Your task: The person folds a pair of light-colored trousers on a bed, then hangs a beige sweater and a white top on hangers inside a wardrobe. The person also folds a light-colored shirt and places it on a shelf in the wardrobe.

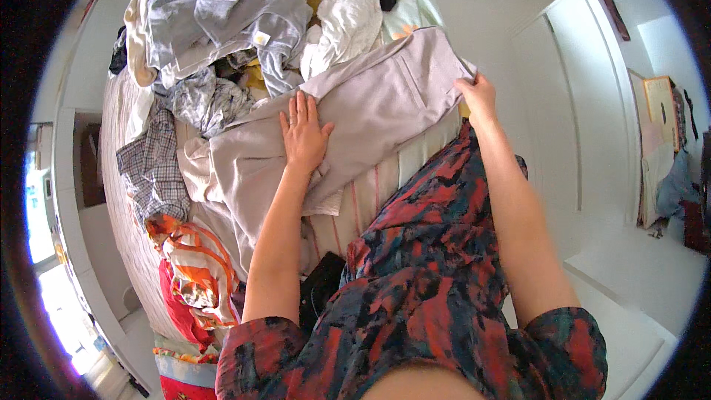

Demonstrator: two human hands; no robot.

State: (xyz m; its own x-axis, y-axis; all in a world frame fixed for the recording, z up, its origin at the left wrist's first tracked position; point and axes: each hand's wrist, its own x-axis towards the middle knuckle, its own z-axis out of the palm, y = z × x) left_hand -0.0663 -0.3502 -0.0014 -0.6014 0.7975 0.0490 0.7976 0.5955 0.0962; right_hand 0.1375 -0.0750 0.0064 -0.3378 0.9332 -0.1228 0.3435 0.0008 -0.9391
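Observation:
A light beige-grey garment with a slit pocket, seemingly trousers (pixel 366 100), lies spread across the bed in front of me. My left hand (pixel 305 136) rests flat on its middle, palm down, with the fingers a little apart and a ring on one finger. At the garment's right end, my right hand (pixel 476 97) pinches the edge between thumb and fingers. The left part of the cloth lies in loose folds.
Beyond the garment is a heap of grey shirts (pixel 222 11) and a white crumpled cloth (pixel 350 16). To the left lie a checked garment (pixel 153 161) and an orange-white cloth (pixel 200 266). A black item (pixel 322 289) lies near my body, on the striped bedcover (pixel 355 205).

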